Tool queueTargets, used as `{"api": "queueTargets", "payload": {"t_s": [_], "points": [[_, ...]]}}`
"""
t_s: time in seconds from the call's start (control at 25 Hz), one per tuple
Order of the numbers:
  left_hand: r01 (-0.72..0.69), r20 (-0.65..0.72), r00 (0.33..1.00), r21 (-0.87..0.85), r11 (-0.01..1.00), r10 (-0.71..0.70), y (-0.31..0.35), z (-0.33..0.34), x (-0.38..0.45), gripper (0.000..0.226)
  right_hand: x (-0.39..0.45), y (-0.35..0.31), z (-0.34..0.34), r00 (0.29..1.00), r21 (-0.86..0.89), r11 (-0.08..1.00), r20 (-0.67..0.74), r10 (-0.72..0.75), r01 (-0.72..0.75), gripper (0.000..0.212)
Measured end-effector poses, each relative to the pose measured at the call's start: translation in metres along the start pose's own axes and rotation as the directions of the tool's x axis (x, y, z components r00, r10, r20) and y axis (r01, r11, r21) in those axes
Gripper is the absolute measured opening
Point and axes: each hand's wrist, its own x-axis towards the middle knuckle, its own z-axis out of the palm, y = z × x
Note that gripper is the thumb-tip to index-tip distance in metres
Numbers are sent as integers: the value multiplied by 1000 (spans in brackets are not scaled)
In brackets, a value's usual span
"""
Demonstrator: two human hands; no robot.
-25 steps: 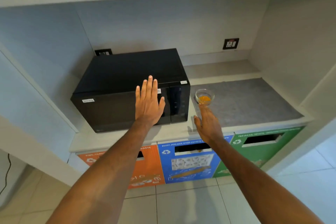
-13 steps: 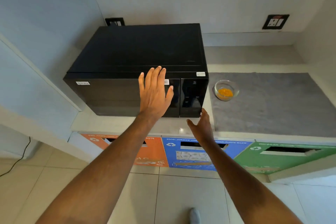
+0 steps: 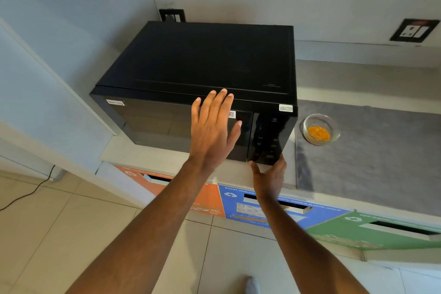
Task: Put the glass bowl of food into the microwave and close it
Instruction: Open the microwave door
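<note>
A black microwave (image 3: 205, 60) stands on the counter with its door shut. My left hand (image 3: 211, 129) lies flat and open against the door front, fingertips near the top edge. My right hand (image 3: 269, 177) is open below the control panel, its fingertips at the panel's bottom edge. A small glass bowl (image 3: 321, 129) with orange-yellow food stands on a grey mat just right of the microwave, apart from both hands.
The grey mat (image 3: 381, 155) covers the counter's right part. Orange (image 3: 167, 186), blue (image 3: 274, 208) and green (image 3: 381, 231) recycling bin fronts sit under the counter. Wall sockets (image 3: 414, 30) are behind. A side wall stands left of the microwave.
The view has moved closer and tilted down. My right hand has gone from beside the bowl to the bottom of the microwave's control panel. My left hand stays on the door.
</note>
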Motion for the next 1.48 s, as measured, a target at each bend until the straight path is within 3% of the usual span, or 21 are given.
{"api": "queueTargets", "payload": {"t_s": [0.4, 0.6, 0.68, 0.8, 0.92, 1.04, 1.12, 1.2, 1.36, 1.48], "points": [[26, 38, 999, -15, 1000, -25, 4, -7, -5, 60, -5, -10, 12, 992, -6, 998, -109, 60, -61, 78], [-27, 77, 997, -63, 998, 32, -1, -26, -20, 57, 0, -16, -4, 998, 28, 997, 24, 65, -66, 82], [-30, 99, 994, -105, 994, 41, -2, -40, -25, 54, -4, -22, -19, 997, 67, 997, 77, 19, -24, 88], [5, 58, 998, -260, 966, 10, -1, -61, -34, 45, -12, -40, -44, 995, 141, 985, 11, -99, 96, 88], [138, -4, 988, -412, 901, -153, -1, -85, -40, 39, -12, -82, -73, 974, 268, 937, -67, -215, 225, 78], [312, 80, 946, -484, 818, -314, -8, -111, -46, 40, -9, -127, -95, 882, -59, 889, -115, -457, 454, 59], [398, 147, 916, -445, 802, -373, -20, -129, -52, 34, -11, -150, -101, 844, -250, 817, 1, -537, 520, 57], [427, 209, 902, -293, 855, -379, -38, -149, -61, 28, -21, -163, -101, 849, -364, 773, 116, -516, 519, 63], [490, 354, 822, -40, 871, -447, -67, -176, -84, 67, -31, -166, -95, 867, -418, 765, 134, -480, 489, 72], [528, 395, 776, 18, 849, -491, -89, -194, -99, 85, -35, -165, -94, 869, -425, 764, 141, -474, 486, 73]]}}
